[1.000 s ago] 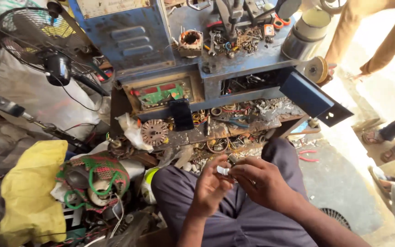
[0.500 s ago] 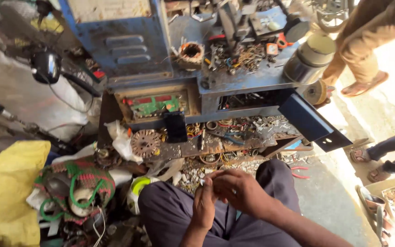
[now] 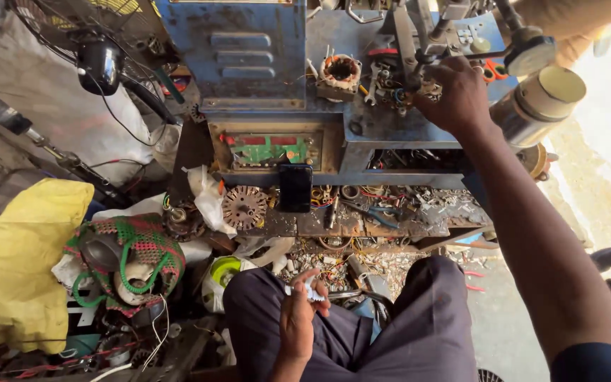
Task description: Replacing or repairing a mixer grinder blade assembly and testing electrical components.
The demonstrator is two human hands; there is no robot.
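Cluttered blue workbench [image 3: 362, 131] stands before the seated person. Near the lap, the left hand [image 3: 298, 318] has its fingers pinched together on a small pale piece [image 3: 312, 291]. Far beyond these fingers, the right hand [image 3: 454, 95] reaches over metal parts [image 3: 404, 85] on the bench top; whether its fingers grip, I cannot tell.

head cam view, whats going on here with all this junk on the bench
A person sits at a cluttered blue workbench. The left hand holds a small pale part over the lap. The right hand is stretched out to the pile of tools and metal bits on top, beside a copper-wound motor stator.
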